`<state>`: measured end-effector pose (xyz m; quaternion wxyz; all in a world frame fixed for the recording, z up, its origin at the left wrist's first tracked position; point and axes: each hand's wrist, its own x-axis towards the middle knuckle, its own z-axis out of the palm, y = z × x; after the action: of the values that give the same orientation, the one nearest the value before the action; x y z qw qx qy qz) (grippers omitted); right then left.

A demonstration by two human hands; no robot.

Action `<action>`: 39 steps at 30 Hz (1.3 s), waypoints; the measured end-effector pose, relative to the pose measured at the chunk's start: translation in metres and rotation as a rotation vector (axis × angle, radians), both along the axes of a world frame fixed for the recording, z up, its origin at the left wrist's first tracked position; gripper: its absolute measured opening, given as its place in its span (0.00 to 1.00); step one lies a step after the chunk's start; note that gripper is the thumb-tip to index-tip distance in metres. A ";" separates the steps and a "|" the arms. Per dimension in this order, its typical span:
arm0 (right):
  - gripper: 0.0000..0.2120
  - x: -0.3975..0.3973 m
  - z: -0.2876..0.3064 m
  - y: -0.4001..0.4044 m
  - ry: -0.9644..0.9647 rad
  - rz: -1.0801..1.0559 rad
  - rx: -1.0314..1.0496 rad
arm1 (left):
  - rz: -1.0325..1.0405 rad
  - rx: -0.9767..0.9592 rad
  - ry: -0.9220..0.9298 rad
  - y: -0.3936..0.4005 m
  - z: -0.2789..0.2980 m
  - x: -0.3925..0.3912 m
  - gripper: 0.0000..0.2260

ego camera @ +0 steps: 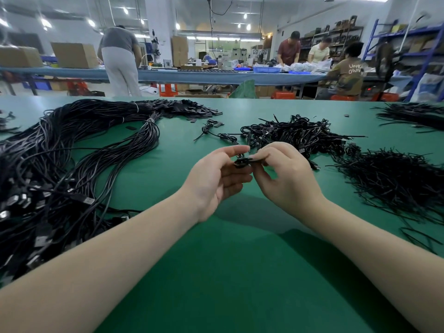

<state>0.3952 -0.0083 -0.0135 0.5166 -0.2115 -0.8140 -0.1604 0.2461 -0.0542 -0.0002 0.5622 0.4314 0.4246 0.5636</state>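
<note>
Both hands meet over the green table (pixel 228 272). The left hand (pixel 216 179) and right hand (pixel 286 179) pinch a small coiled cable (pixel 243 162) between them. There's a blue bin (pixel 266 69) on the far bench, but I can't tell what's in it.

Legible text, one item only: pale lettering on the back of a brown shirt (pixel 346 80), worn by a person seated at the far counter, right of centre. It runs in two lines, "UNK" above "OWN". The right-hand end of each line blurs out. Print on the cardboard boxes (pixel 74 55) is too small to read.
</note>
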 end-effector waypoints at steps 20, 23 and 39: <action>0.02 -0.003 0.003 0.000 0.141 0.061 -0.156 | 0.249 0.397 0.534 0.005 -0.012 -0.003 0.02; 0.03 -0.004 0.007 -0.002 0.047 0.057 -0.032 | 0.175 0.160 0.354 0.000 -0.004 0.006 0.13; 0.31 0.024 0.051 0.090 -0.068 -1.008 -0.883 | 0.388 -0.337 1.917 0.078 0.023 -0.186 0.15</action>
<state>0.4189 0.0821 0.0380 0.2177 -0.7522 -0.6206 -0.0408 0.0604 0.0234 0.0228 -0.0669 0.5422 0.8375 -0.0091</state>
